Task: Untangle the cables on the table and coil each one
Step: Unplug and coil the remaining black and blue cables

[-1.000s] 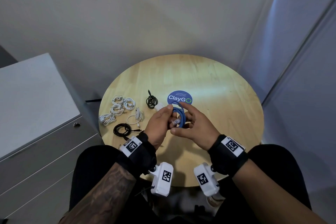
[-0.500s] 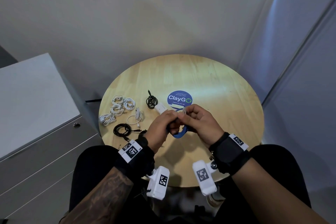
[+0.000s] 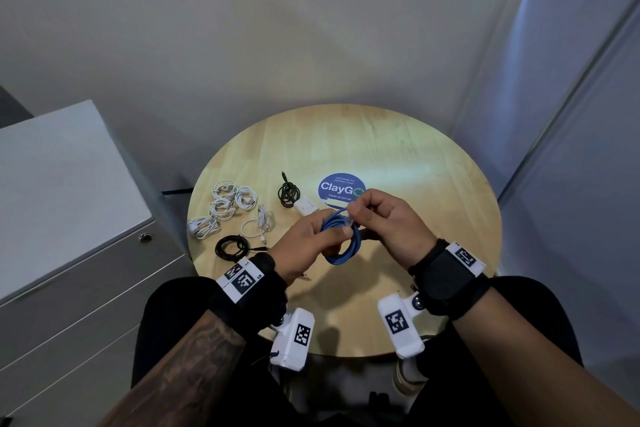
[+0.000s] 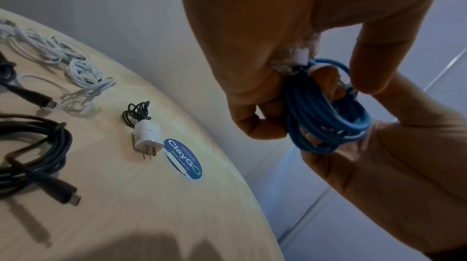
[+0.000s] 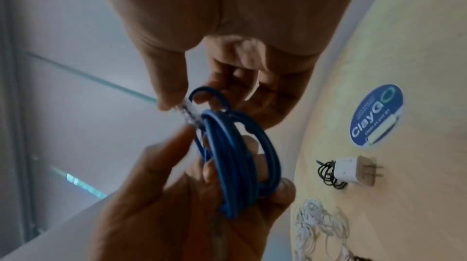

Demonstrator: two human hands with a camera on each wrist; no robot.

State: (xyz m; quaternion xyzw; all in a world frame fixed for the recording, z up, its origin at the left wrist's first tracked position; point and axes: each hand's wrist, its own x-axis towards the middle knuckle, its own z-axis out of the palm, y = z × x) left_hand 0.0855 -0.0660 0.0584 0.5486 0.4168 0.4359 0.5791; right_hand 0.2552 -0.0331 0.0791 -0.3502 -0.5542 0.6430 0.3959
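A blue cable [image 3: 341, 253] wound into a small coil hangs above the near middle of the round wooden table [image 3: 433, 191]. My left hand [image 3: 308, 243] grips the coil, with fingers curled around the loops [image 5: 240, 165]. My right hand [image 3: 381, 218] pinches the cable's clear plug [image 3: 348, 220] at the top of the coil, between thumb and finger [image 5: 171, 93]. In the left wrist view the blue coil [image 4: 328, 121] sits between both hands. The cable's other end is hidden.
On the table's left lie several coiled white cables [image 3: 228, 206], a black coil [image 3: 232, 248] and a small black cable [image 3: 288, 192] with a white charger [image 3: 306, 207]. A blue ClayGo sticker [image 3: 337, 186] marks the centre. A grey drawer cabinet [image 3: 69, 218] stands left.
My right hand has moved up and to the right, pulling the clear plug end above the coil. The coil, earlier half hidden under both hands, now shows between them.
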